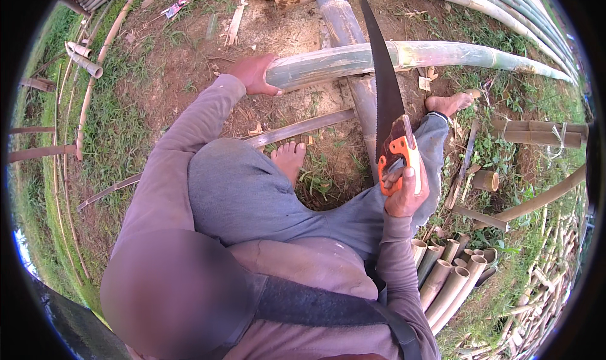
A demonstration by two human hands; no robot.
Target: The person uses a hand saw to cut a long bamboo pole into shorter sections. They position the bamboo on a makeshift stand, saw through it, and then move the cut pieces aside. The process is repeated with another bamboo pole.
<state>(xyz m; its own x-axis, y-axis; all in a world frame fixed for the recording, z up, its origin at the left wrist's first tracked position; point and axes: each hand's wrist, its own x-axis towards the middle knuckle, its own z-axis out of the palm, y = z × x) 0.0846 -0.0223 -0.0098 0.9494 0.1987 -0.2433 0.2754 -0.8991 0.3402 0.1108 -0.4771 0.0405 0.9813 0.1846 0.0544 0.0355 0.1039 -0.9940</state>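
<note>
A thick greenish-white bamboo pole lies crosswise in front of me, resting over another bamboo piece. My left hand is closed round the pole's left end, with the thumb on the near side and the other fingers partly hidden. In my right hand is the orange handle of a handsaw, held above my right leg. Its long dark blade points away from me and crosses over the pole in this view. Whether the teeth touch the bamboo, I cannot tell.
My bare feet rest on the ground near the supporting bamboo. Several cut bamboo tubes are bundled at my right. Long poles lie at the far right, and a split bamboo strip lies beside my foot. Sawdust and chips litter the soil.
</note>
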